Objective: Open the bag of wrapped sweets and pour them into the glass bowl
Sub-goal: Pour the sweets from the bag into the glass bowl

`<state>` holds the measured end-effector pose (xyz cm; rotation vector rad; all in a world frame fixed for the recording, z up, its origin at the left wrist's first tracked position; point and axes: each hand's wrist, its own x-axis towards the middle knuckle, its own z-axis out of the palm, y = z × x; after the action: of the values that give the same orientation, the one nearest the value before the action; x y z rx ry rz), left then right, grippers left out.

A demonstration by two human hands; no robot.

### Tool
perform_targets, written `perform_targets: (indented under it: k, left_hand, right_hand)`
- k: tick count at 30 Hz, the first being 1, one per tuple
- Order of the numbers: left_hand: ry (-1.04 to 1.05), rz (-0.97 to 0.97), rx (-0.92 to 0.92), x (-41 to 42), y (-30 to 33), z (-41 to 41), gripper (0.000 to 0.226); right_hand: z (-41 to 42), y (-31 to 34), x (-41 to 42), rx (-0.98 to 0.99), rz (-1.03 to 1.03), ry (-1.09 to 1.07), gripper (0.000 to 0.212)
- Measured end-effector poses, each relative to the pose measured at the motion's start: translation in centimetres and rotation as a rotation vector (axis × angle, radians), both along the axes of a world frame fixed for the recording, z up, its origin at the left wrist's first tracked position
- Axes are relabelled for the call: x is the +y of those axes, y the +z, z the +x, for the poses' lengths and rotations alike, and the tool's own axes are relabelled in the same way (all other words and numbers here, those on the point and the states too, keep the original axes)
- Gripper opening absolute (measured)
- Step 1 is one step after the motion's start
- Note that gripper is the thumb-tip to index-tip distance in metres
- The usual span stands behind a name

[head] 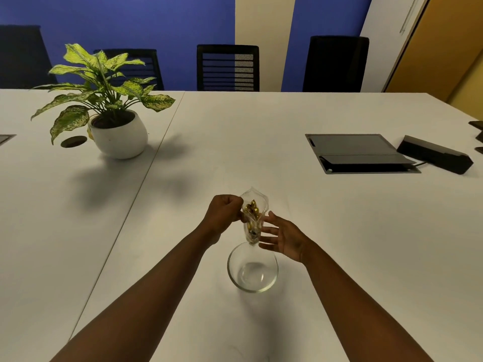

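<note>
A clear plastic bag (253, 218) with gold-wrapped sweets inside hangs above the far rim of the glass bowl (271, 279). My left hand (224, 212) is closed on the bag's left side near its upper part. My right hand (283, 235) is beside the bag on its right, fingers spread and reaching toward it, fingertips close to or just touching the plastic. The bag's lower tip almost meets the bowl's rim. The bowl stands on the white table (339, 257) and holds nothing that I can see.
A potted plant (115, 126) in a white pot stands at the back left. A grey cable hatch (360, 152) and a black box (435, 154) lie at the back right. Black chairs (228, 67) line the far edge.
</note>
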<state>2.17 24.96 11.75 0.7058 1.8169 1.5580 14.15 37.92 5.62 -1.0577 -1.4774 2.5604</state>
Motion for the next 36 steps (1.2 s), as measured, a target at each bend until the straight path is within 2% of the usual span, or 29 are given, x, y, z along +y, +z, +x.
perform_targets:
  k: [2,4,12,15,17,21,28,33,36]
  left_hand:
    - [-0.02,0.028,-0.071,0.2,-0.4,0.4,0.062]
    - [-0.034,0.028,-0.119,0.3,-1.1,0.5,0.057]
    - [-0.096,-0.066,-0.118,-0.5,-3.8,0.6,0.023]
    - [-0.109,-0.088,-0.122,-0.7,-5.2,0.8,0.035]
    - [-0.105,-0.114,-0.079,-1.0,-6.2,0.9,0.04]
    - [-0.102,-0.151,-0.062,-1.6,-7.2,0.9,0.033]
    - [-0.168,-0.317,0.202,-2.0,-7.5,-0.1,0.028]
    - [-0.28,-0.394,0.183,-2.6,-7.5,-0.2,0.035]
    - [-0.297,-0.427,0.212,-2.5,-7.7,-0.2,0.033]
  right_hand:
    - [0.6,-0.3,0.4,0.08,-0.076,0.023,0.035]
    - [1.2,-0.4,0.7,0.144,-0.099,0.044,0.031]
    - [3.2,-1.0,2.2,0.076,0.145,0.048,0.021]
    - [3.6,-1.1,2.2,0.006,0.239,0.06,0.027]
    - [3.8,-1.1,2.1,-0.043,0.31,0.073,0.029]
    - [3.8,-0.5,2.0,-0.077,0.465,0.129,0.031]
    - [2.8,0.9,2.1,-0.128,0.772,0.301,0.037]
    - [1.7,1.7,2.0,-0.188,0.977,0.388,0.045]
    - [1.2,2.1,1.7,-0.205,1.054,0.441,0.039]
